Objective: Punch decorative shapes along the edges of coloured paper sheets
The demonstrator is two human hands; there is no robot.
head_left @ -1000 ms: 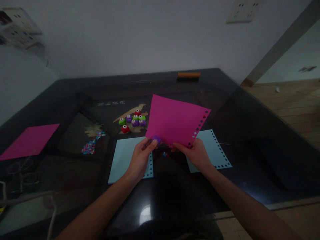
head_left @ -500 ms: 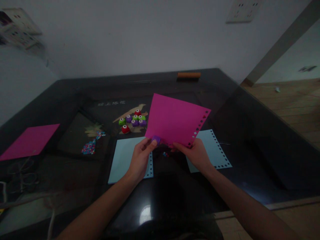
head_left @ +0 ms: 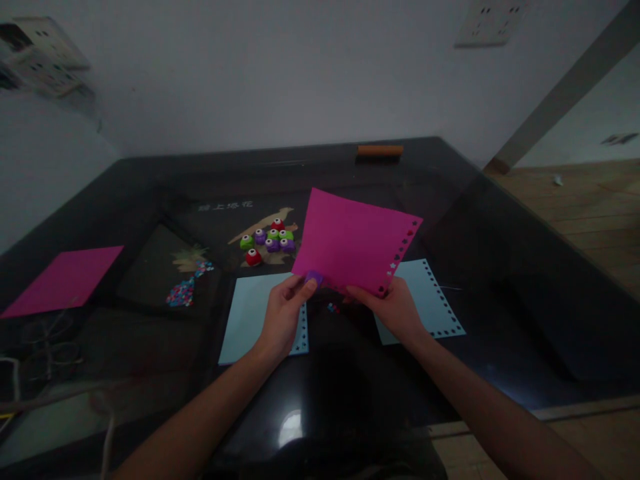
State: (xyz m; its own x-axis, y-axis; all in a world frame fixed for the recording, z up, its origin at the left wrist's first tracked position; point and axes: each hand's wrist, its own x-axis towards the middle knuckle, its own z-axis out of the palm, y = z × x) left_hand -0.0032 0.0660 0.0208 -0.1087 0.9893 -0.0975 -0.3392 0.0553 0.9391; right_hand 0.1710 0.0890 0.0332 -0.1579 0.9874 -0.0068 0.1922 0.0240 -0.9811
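My left hand (head_left: 284, 313) is closed on a small purple craft punch (head_left: 314, 277) at the near left corner of a pink paper sheet (head_left: 355, 240). The thumb rests on the punch. My right hand (head_left: 393, 307) pinches the near right part of this sheet, which is held tilted above the table. Small shaped holes run along the sheet's right edge. A light blue sheet (head_left: 250, 320) with punched holes lies under my left hand, and another light blue sheet (head_left: 435, 300) with holes lies under my right. Tiny paper cut-outs (head_left: 333, 307) lie between the hands.
Several red, green and purple punches (head_left: 273, 237) stand behind the left blue sheet. To their left is a pile of colourful cut-outs (head_left: 181, 292). Another pink sheet (head_left: 65, 280) lies at the far left. A brown roll (head_left: 380, 151) lies near the wall on the dark glossy table (head_left: 330, 413).
The view has shifted slightly. Both hands keep their hold on the punch and the pink sheet, with almost no other movement visible.
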